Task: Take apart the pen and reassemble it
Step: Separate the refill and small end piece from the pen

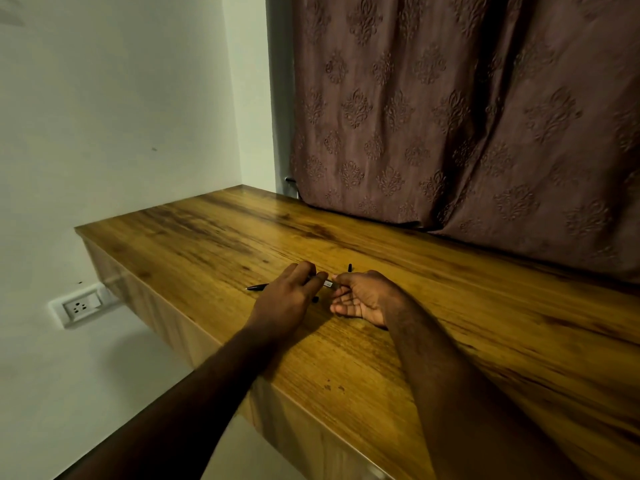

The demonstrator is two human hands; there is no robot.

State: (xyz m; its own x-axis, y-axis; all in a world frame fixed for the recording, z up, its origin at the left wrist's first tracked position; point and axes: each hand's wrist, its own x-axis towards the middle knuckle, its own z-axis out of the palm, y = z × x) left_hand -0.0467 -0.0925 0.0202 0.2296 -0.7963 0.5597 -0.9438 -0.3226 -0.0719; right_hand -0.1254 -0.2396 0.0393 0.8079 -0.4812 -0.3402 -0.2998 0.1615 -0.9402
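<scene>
A dark pen (257, 287) lies flat on the desk (450, 323), tip pointing left, mostly hidden. A small black cap (349, 267) stands upright just behind it.

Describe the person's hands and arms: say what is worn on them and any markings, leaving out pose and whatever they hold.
Both the left hand and the right hand are bare: no gloves, and no rings visible on the fingers. Both forearms are uncovered up to the frame edge, with no sleeves, watch or bracelet in view. No markings can be made out.
</scene>
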